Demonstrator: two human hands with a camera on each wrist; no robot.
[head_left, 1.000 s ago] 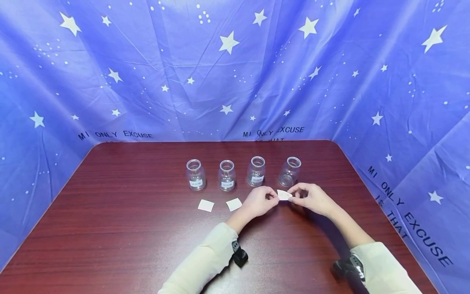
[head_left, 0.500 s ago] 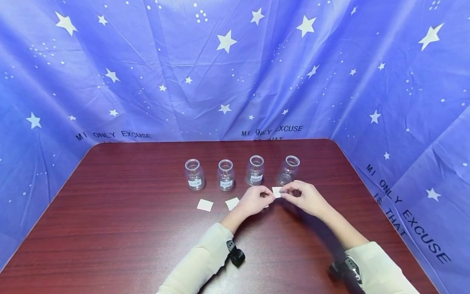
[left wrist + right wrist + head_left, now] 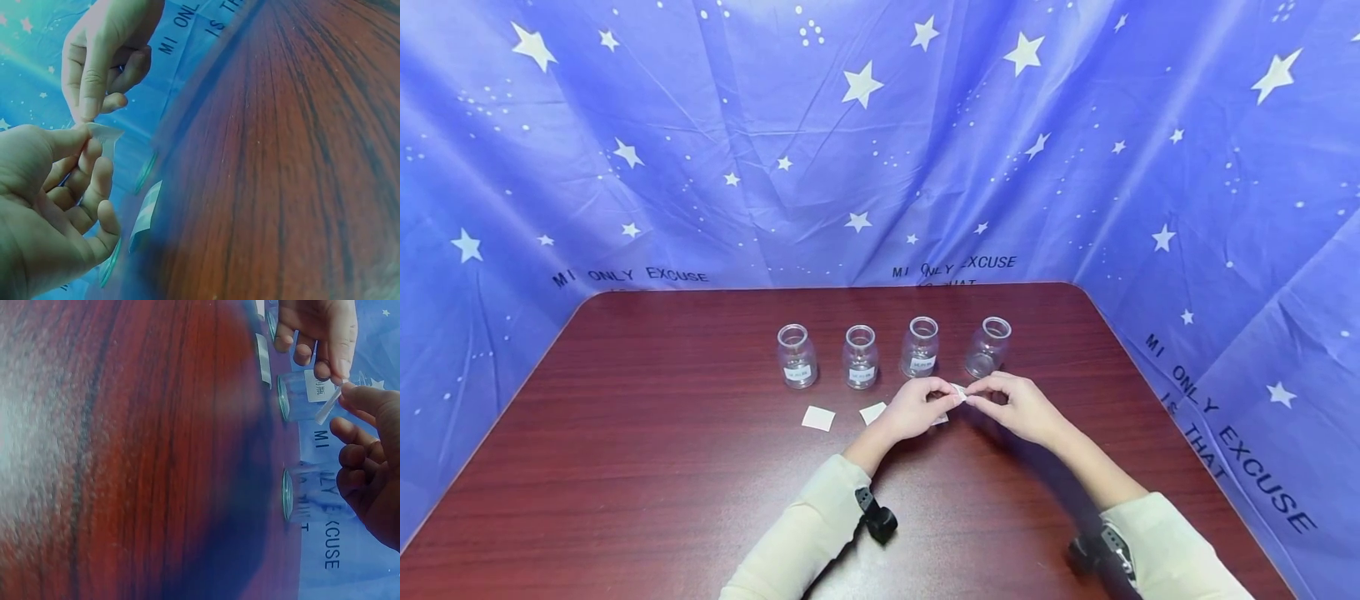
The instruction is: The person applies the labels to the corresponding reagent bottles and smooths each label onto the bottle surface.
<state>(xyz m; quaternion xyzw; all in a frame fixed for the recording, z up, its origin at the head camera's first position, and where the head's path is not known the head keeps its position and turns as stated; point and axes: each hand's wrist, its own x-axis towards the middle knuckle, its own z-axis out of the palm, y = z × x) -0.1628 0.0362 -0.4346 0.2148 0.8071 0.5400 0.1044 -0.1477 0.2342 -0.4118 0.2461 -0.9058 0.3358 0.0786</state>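
Observation:
A small white label with faint print is held up between both hands in front of the jars. My left hand pinches one end between thumb and forefinger. From the other side, the thumb and forefinger of my right hand pinch it at an edge. In the left wrist view the label looks bent, its lower part hanging from the fingertips. Seen from the right wrist, the label is nearly edge-on. Just behind the right hand stands a clear glass jar with no label showing.
Three more glass jars, a left one, a middle one and one farther right, bear white labels. White paper pieces lie in front: one at left, another and one partly behind the left hand. A starry blue curtain surrounds the table.
Both hands have shifted slightly left with the label, uncovering part of a paper piece. The label has turned, showing less of its face, and the right fingertips have come closer to the left ones.

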